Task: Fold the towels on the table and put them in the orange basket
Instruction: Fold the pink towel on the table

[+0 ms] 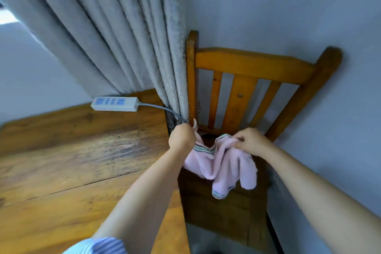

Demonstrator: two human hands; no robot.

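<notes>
I think I am at the opening-out step: my left hand (pixel 181 135) and right hand (pixel 250 140) each pinch an edge of the soft pink striped towel (pixel 220 163), hanging crumpled over the wooden chair (pixel 247 64) beside the brown wooden table (pixel 72 140), so next I should pull it flat

The power strip's cable (pixel 162 109) vanishes behind the left hand (pixel 181 136) (the curtain (pixel 123 33) hides its plug end).

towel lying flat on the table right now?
No, the pink towel hangs crumpled in the air over the wooden chair, gripped by the left hand and right hand.
</notes>
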